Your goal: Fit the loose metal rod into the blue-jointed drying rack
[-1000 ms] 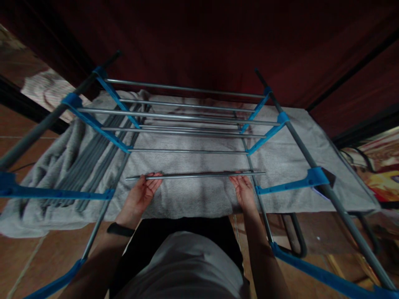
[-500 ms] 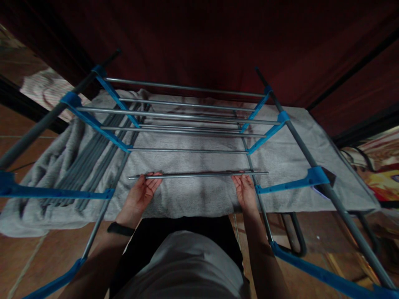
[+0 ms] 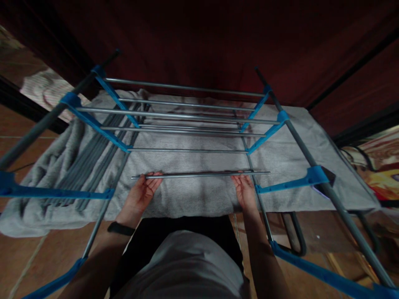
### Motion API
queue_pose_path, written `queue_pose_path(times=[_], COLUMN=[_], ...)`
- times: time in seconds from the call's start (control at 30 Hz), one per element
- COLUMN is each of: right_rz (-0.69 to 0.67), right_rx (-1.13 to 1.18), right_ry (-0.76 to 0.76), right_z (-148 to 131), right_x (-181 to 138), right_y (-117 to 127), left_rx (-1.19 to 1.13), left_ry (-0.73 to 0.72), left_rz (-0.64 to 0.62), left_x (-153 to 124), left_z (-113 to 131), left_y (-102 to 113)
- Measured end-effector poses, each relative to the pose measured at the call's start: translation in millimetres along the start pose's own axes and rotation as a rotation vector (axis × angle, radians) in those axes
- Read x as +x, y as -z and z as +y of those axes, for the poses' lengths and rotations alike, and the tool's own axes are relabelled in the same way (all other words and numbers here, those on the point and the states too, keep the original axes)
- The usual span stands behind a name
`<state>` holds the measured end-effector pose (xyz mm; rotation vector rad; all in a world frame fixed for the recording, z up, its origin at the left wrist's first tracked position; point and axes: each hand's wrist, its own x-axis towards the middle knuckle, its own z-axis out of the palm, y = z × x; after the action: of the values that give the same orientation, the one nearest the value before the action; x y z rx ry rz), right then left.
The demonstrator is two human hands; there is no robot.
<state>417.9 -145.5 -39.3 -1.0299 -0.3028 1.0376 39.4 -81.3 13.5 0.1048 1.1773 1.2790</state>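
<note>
A thin grey metal rod [image 3: 199, 175] lies level across my two hands, inside a rack frame with blue plastic brackets [image 3: 282, 181]. My left hand [image 3: 141, 196] grips the rod near its left end, fingers curled over it. My right hand [image 3: 246, 192] grips it towards the right end, beside the lower right upright. The rod's right tip sticks out past that upright, close to the blue bracket. Several fitted rods [image 3: 187, 114] span the frame farther back. A black band is on my left wrist.
A grey towel [image 3: 289, 166] covers the floor under the frame. Several loose grey rods [image 3: 93, 153] lie on it at the left. Dark red curtains hang behind. Tiled floor shows at the left and below; a black curved piece [image 3: 294, 236] sits at the right.
The rod has slid a little to the right in my hands; its right tip now reaches farther past the upright. My hands have hardly moved.
</note>
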Motion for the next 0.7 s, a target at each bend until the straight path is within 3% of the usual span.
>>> queue_pose_path(times=[0.17,0.7], right_rz=[0.044,-0.030], right_rx=[0.052,-0.036], right_ry=[0.000,-0.041], right_z=[-1.3,-1.0], right_x=[0.1,1.0], right_y=[0.4,2.0], left_rx=[0.017,-0.007], left_ry=[-0.004,0.013], left_rz=[-0.005,-0.001], left_x=[1.1,6.0], left_z=[0.0,-0.8], left_y=[1.2,4.3])
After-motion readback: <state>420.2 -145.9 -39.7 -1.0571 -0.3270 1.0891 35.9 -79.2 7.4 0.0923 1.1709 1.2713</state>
